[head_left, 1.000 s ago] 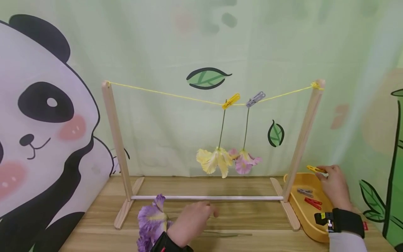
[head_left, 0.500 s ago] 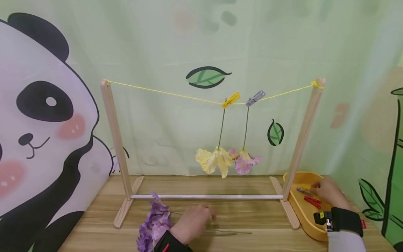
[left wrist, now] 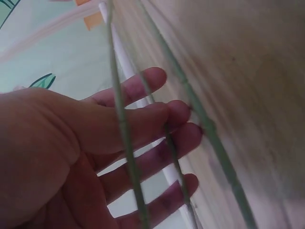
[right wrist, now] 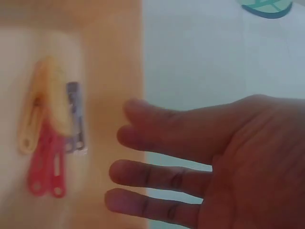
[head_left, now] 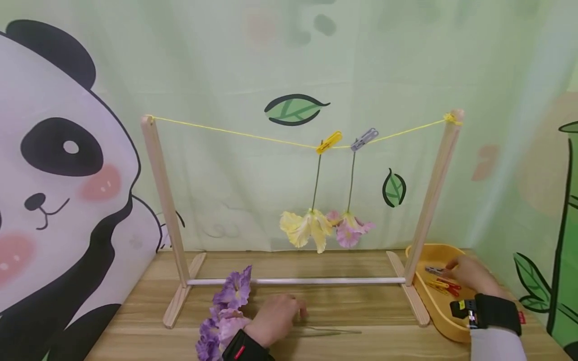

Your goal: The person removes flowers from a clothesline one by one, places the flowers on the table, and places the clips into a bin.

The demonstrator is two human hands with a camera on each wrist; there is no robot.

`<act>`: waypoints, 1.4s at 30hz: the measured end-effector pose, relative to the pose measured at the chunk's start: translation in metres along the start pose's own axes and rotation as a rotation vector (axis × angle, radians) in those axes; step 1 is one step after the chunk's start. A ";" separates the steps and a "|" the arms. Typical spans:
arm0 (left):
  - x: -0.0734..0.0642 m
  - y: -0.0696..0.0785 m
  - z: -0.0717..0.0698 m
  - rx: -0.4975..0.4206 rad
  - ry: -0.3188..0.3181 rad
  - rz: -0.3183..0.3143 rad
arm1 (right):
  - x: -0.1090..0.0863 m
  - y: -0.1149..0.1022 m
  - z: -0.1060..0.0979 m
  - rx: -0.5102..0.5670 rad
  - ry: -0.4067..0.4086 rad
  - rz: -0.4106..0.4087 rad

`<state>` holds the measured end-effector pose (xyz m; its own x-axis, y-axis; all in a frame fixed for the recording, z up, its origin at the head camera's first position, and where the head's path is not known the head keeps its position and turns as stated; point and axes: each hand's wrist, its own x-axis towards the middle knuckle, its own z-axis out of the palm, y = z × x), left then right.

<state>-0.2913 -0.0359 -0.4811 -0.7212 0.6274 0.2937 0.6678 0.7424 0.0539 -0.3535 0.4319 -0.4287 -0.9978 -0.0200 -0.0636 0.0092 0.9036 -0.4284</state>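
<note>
My left hand [head_left: 275,318] pinches a thin green flower stem [left wrist: 182,182] between thumb and fingers, low over the table. A purple flower [head_left: 238,288] stands raised left of that hand, above a pink flower [head_left: 229,327] and another purple flower [head_left: 207,338]. Two more stems cross the left wrist view, outside the pinch. My right hand [head_left: 469,275] is over the yellow tray [head_left: 444,321], thumb and fingers extended, holding nothing. Beside it in the tray lie a grey clothespin [head_left: 434,271], yellow clothespins [right wrist: 52,95] and red clothespins [right wrist: 46,164].
A wooden frame [head_left: 435,200] carries a yellow string [head_left: 235,133]. From it hang a yellow flower [head_left: 307,228] under a yellow clothespin [head_left: 329,142] and a pink flower [head_left: 349,230] under a grey one [head_left: 364,140]. A white rod [head_left: 316,281] joins the frame's feet.
My right hand has lowered the yellow clothespin into the tray and let it go; it now lies by the red ones. The purple flower has turned and risen while my left hand stayed nearly in place.
</note>
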 end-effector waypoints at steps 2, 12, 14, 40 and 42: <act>0.000 -0.001 0.002 -0.012 0.002 0.000 | -0.002 -0.003 -0.004 -0.019 0.033 -0.028; 0.000 0.001 0.004 -0.078 -0.023 -0.031 | -0.012 -0.017 -0.020 -0.009 0.057 -0.008; 0.000 0.002 0.003 -0.076 -0.024 -0.030 | -0.017 -0.021 -0.024 -0.010 0.087 -0.033; 0.025 0.008 -0.050 -0.708 0.372 -0.023 | -0.068 -0.129 -0.047 0.145 0.519 -0.459; 0.031 0.007 -0.057 -0.707 0.414 -0.018 | -0.067 -0.136 -0.047 0.174 0.577 -0.495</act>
<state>-0.2981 -0.0248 -0.4173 -0.6987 0.3769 0.6081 0.7151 0.3414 0.6100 -0.2906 0.3311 -0.3235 -0.7646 -0.1346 0.6303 -0.4835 0.7663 -0.4230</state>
